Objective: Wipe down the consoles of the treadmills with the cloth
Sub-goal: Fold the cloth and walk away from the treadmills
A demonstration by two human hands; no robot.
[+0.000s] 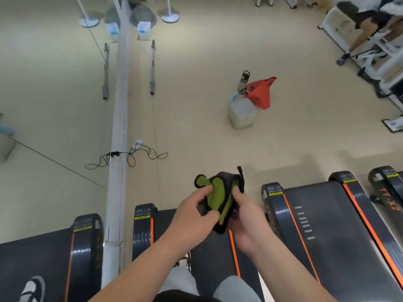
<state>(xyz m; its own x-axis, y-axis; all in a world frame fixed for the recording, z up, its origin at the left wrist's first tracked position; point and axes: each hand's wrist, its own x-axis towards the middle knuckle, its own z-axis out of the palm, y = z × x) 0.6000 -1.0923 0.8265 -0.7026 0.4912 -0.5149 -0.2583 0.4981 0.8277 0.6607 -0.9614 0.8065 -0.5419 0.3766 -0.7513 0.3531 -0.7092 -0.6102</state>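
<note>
Above the treadmill (pixel 142 225), your left hand (pixel 195 214) and right hand (pixel 245 219) pinch the green-and-black cloth (pixel 216 190), fingers (pixel 206 190) curled round it, seemingly folding it for wiping.

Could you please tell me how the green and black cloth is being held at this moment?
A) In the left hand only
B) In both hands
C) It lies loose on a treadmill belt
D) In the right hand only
B: the left hand and the right hand each grip the cloth, bunched up between them.
</note>
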